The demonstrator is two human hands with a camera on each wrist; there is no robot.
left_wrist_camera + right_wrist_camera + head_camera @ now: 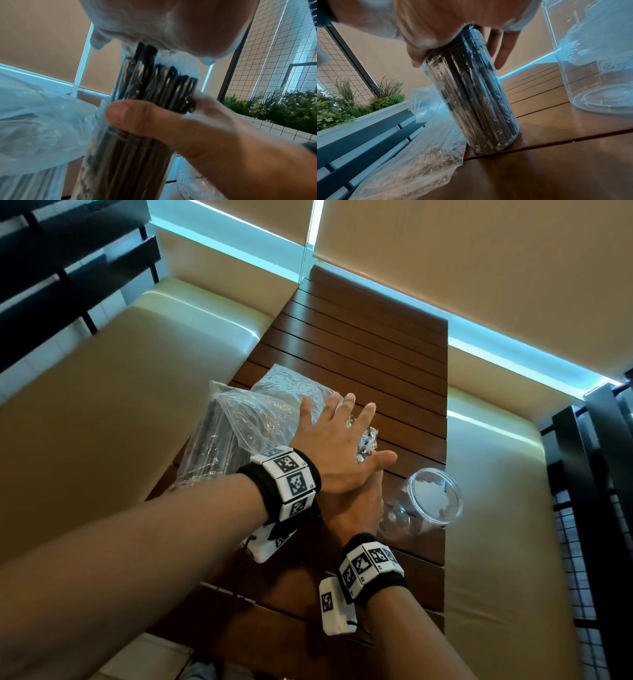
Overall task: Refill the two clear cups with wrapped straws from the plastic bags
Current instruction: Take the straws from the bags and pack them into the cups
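A clear cup (479, 101) packed with black wrapped straws (154, 81) stands slightly tilted on the slatted wooden table (376, 337). My right hand (359, 501) grips this cup near its top, thumb (145, 119) across the front. My left hand (342, 433) lies flat over the straw tops, fingers spread and straight. In the head view the cup is hidden under both hands; only some shiny wrapper ends (366, 443) show. A second clear cup (431, 498), without straws, stands to the right. Crumpled plastic bags (239, 433) lie to the left, one holding dark straws (212, 446).
Cream bench cushions flank the narrow table on the left (137, 405) and right (496, 508). The table's right edge runs close beside the second cup. A wire grid with green plants (342, 108) stands beyond the bench.
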